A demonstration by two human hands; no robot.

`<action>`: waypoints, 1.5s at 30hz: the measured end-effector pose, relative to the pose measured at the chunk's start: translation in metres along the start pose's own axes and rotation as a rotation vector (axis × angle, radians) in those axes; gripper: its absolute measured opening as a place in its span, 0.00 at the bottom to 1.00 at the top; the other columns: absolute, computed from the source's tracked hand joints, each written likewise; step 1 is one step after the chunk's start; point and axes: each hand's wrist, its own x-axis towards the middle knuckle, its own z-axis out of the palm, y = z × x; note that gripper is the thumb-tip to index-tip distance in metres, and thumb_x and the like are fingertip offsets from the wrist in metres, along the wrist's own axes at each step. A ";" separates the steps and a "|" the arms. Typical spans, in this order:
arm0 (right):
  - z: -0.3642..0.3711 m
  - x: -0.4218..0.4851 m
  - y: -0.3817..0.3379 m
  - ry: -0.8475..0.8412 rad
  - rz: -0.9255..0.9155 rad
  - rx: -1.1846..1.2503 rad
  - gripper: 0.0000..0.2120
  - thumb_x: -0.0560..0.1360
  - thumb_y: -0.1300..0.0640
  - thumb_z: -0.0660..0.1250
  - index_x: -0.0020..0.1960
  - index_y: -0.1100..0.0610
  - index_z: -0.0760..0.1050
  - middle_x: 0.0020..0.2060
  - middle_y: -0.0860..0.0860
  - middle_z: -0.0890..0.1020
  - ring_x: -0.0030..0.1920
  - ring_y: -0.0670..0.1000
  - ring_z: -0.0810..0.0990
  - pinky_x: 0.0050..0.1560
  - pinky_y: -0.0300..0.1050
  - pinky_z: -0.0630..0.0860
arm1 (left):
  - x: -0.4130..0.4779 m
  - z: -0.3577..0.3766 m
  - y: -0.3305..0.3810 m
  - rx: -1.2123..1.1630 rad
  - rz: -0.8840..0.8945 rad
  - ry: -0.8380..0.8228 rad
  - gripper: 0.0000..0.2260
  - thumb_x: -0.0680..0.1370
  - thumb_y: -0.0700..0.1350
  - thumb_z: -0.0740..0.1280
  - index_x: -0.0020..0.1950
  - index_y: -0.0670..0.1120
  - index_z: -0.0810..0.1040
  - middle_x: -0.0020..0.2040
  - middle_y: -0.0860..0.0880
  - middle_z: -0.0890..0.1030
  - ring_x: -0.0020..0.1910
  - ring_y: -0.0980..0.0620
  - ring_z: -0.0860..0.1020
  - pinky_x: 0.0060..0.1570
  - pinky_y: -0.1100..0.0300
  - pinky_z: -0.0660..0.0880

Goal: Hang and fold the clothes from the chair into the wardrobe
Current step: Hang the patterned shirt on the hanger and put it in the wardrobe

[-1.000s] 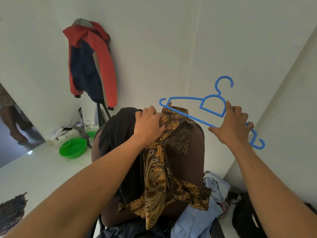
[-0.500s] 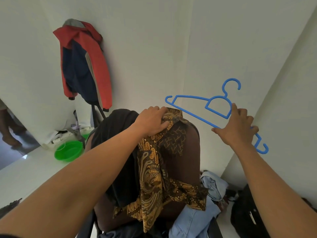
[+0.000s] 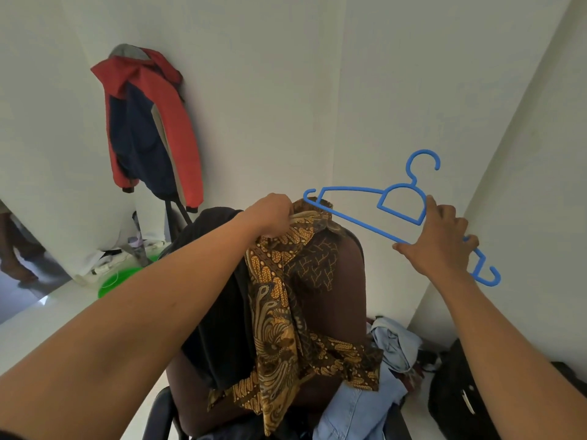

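Threading a batik shirt (image 3: 286, 296) onto the blue hanger (image 3: 381, 214), over the chair back (image 3: 343, 312).
Left hand (image 3: 273, 217) pinches the collar, right hand (image 3: 441, 242) grips the hanger (end at collar); next, slide it into the shoulder.

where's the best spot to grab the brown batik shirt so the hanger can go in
Grip the batik shirt at its collar, from above, where the left hand already pinches it at the chair top. The rest hangs loose down the backrest, so only the collar gives a firm edge and opens the neck. The blue hanger in the right hand has its left tip right beside that collar.
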 end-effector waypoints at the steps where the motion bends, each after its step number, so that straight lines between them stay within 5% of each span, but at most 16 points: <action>1: -0.002 -0.002 0.000 0.003 -0.014 -0.007 0.51 0.67 0.42 0.79 0.79 0.52 0.52 0.69 0.57 0.66 0.67 0.61 0.68 0.64 0.67 0.68 | -0.001 -0.003 -0.001 -0.011 -0.006 0.074 0.05 0.78 0.44 0.67 0.48 0.45 0.83 0.45 0.49 0.80 0.43 0.46 0.79 0.39 0.53 0.76; 4: -0.010 -0.010 -0.002 0.045 -0.058 -0.030 0.52 0.66 0.43 0.80 0.79 0.51 0.52 0.69 0.55 0.67 0.68 0.61 0.68 0.66 0.67 0.66 | -0.006 -0.017 0.001 -0.089 0.037 0.282 0.06 0.75 0.39 0.70 0.50 0.48 0.82 0.51 0.51 0.78 0.48 0.48 0.78 0.47 0.52 0.77; 9: -0.039 -0.020 -0.021 0.160 -0.086 0.007 0.50 0.66 0.43 0.80 0.78 0.50 0.53 0.68 0.55 0.68 0.67 0.60 0.68 0.65 0.65 0.65 | -0.026 -0.064 0.017 -0.224 0.178 0.389 0.17 0.76 0.33 0.63 0.63 0.42 0.80 0.63 0.44 0.79 0.61 0.45 0.76 0.61 0.55 0.71; 14: -0.082 -0.032 -0.048 0.298 -0.120 -0.013 0.50 0.65 0.43 0.80 0.77 0.50 0.54 0.66 0.55 0.69 0.65 0.60 0.70 0.63 0.66 0.67 | -0.052 -0.118 0.034 -0.244 0.263 0.489 0.19 0.78 0.33 0.60 0.66 0.43 0.79 0.68 0.46 0.77 0.66 0.47 0.74 0.67 0.55 0.71; 25: -0.147 -0.043 -0.113 0.420 -0.152 -0.132 0.46 0.67 0.43 0.77 0.77 0.51 0.56 0.62 0.53 0.70 0.57 0.56 0.70 0.54 0.58 0.68 | -0.095 -0.178 0.048 -0.351 0.347 0.583 0.20 0.78 0.34 0.59 0.68 0.44 0.78 0.69 0.46 0.76 0.69 0.47 0.73 0.70 0.55 0.67; 36: -0.222 -0.019 -0.122 0.605 -0.041 0.266 0.47 0.67 0.42 0.78 0.78 0.49 0.55 0.67 0.54 0.68 0.63 0.59 0.68 0.56 0.63 0.68 | -0.121 -0.250 0.075 -0.530 0.583 0.619 0.16 0.77 0.36 0.67 0.63 0.48 0.78 0.61 0.53 0.79 0.59 0.55 0.78 0.60 0.59 0.76; 39: -0.253 -0.013 -0.120 0.671 -0.037 0.303 0.47 0.67 0.43 0.78 0.78 0.50 0.56 0.67 0.55 0.68 0.63 0.59 0.68 0.58 0.64 0.68 | -0.129 -0.274 0.085 -0.500 0.615 0.640 0.17 0.77 0.38 0.70 0.65 0.46 0.74 0.59 0.55 0.78 0.50 0.67 0.78 0.52 0.68 0.74; 41: -0.275 -0.011 -0.120 0.714 -0.062 0.296 0.47 0.67 0.43 0.78 0.78 0.50 0.56 0.67 0.55 0.68 0.63 0.59 0.68 0.58 0.64 0.69 | -0.134 -0.292 0.091 -0.425 0.603 0.726 0.19 0.76 0.44 0.73 0.66 0.48 0.74 0.60 0.55 0.78 0.46 0.61 0.79 0.48 0.69 0.73; 45: -0.313 -0.012 -0.127 0.758 -0.177 0.257 0.47 0.68 0.43 0.77 0.78 0.50 0.55 0.68 0.54 0.68 0.65 0.58 0.68 0.58 0.61 0.67 | -0.140 -0.335 0.093 0.052 0.438 1.061 0.30 0.74 0.63 0.68 0.74 0.56 0.67 0.70 0.52 0.72 0.70 0.49 0.67 0.67 0.47 0.62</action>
